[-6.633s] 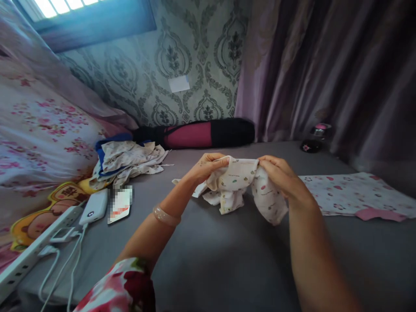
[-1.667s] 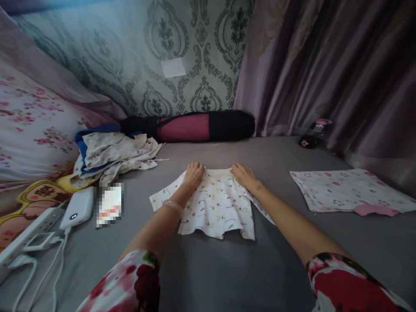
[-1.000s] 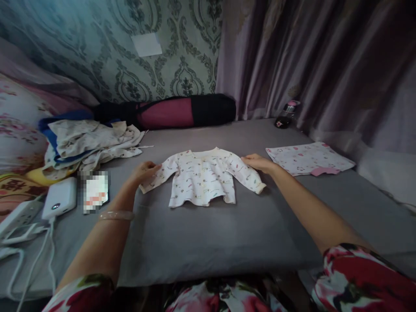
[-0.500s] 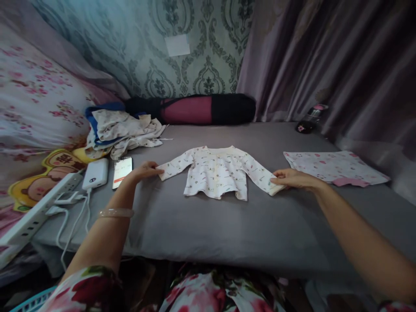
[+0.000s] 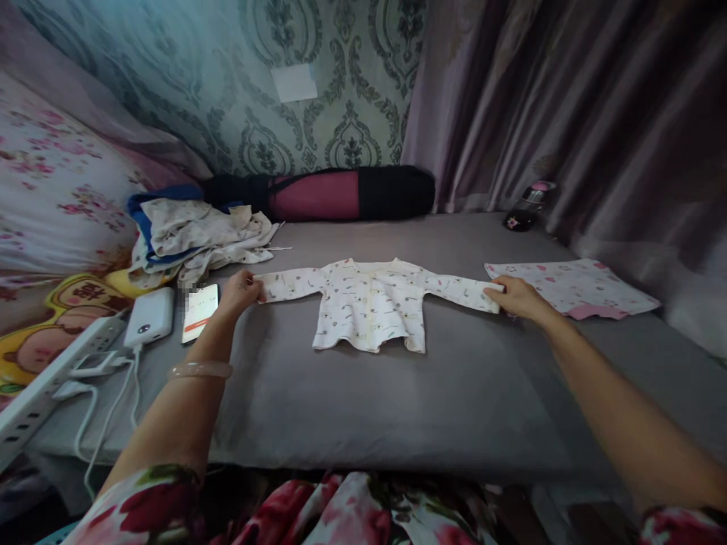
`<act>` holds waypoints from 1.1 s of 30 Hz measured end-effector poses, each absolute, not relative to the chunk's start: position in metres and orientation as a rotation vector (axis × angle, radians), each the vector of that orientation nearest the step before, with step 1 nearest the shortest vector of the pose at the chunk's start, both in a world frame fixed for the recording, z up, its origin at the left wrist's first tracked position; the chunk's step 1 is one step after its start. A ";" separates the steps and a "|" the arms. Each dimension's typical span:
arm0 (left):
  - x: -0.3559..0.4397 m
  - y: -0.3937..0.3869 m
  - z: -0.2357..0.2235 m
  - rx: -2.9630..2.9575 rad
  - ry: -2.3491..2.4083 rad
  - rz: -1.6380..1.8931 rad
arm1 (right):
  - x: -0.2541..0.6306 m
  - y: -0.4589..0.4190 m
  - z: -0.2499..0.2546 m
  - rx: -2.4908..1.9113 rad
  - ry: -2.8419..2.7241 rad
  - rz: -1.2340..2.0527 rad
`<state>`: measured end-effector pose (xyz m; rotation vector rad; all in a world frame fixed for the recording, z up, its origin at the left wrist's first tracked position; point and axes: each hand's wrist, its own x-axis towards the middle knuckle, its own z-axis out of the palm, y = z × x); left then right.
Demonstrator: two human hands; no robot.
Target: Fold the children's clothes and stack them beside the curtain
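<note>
A small white baby shirt (image 5: 369,306) with a tiny print lies spread on the grey sheet (image 5: 363,409), its front facing up and its hem slightly wavy. Both sleeves stretch out sideways, nearly straight. My left hand (image 5: 241,294) pinches the cuff of the sleeve on the left. At the other cuff, my right hand (image 5: 518,297) grips the sleeve end between thumb and fingers. The fingertips of both hands are partly hidden.
Left of the shirt are a phone (image 5: 201,312), a white power bank (image 5: 148,316), a power strip (image 5: 62,378) with cables, and crumpled clothes (image 5: 198,231). A folded printed cloth (image 5: 573,284) lies right, a dark bottle (image 5: 522,208) behind it. A long black-and-maroon bag (image 5: 318,195) lines the wall.
Both sleeves have been raised from a downward slant to nearly straight out, with my hands still on the cuffs. The camera view has shifted slightly right.
</note>
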<state>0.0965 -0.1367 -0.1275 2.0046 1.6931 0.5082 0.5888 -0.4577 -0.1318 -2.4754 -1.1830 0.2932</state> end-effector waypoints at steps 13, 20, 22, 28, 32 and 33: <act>0.109 -0.160 -0.133 2.409 1.817 0.617 | 0.554 -0.465 -0.145 -2.686 -1.362 -0.391; 0.128 -0.234 -0.126 2.259 1.387 0.273 | 0.480 -0.454 -0.124 -2.147 -1.663 0.131; 0.134 -0.260 -0.124 2.272 1.189 0.243 | 0.452 -0.455 -0.121 -1.950 -1.794 0.341; 0.136 -0.304 -0.130 2.418 0.877 0.343 | 0.409 -0.463 -0.135 -1.902 -1.881 0.394; 0.130 -0.304 -0.144 2.497 0.829 0.403 | 0.413 -0.462 -0.153 -1.852 -1.877 0.275; 0.129 -0.303 -0.147 2.515 0.823 0.416 | 0.414 -0.462 -0.156 -1.836 -1.879 0.245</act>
